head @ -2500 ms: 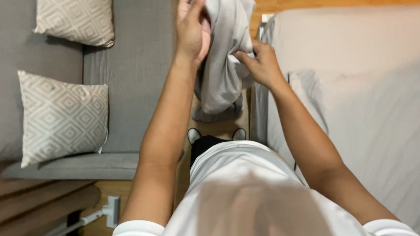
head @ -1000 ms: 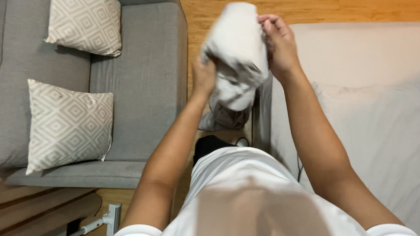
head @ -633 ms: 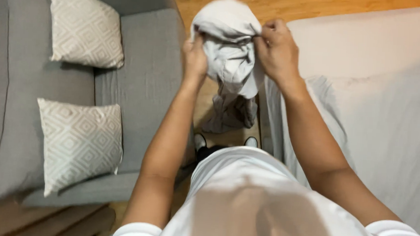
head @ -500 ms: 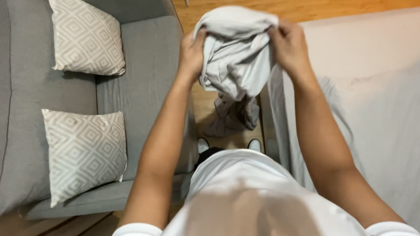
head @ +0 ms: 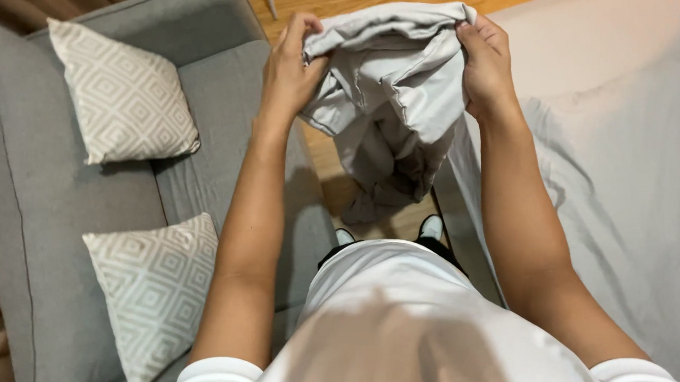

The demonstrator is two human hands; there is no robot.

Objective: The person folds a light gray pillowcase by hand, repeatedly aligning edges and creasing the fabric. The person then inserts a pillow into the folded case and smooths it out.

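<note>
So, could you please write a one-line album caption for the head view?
Both hands, left hand and right hand, hold up a bunched grey cloth between sofa and bed.

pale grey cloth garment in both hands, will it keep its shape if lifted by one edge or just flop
The pale grey cloth garment likely flops: its lower part hangs in loose folds. It seems light, since the left hand and right hand pinch only its top edge.

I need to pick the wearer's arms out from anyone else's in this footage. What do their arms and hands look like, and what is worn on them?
Both arms are bare from the upper arm down. Short white sleeves end above the elbows and belong to a plain white shirt. The left hand and right hand wear no gloves. No watch, bracelet or ring shows on the visible sides.
</note>
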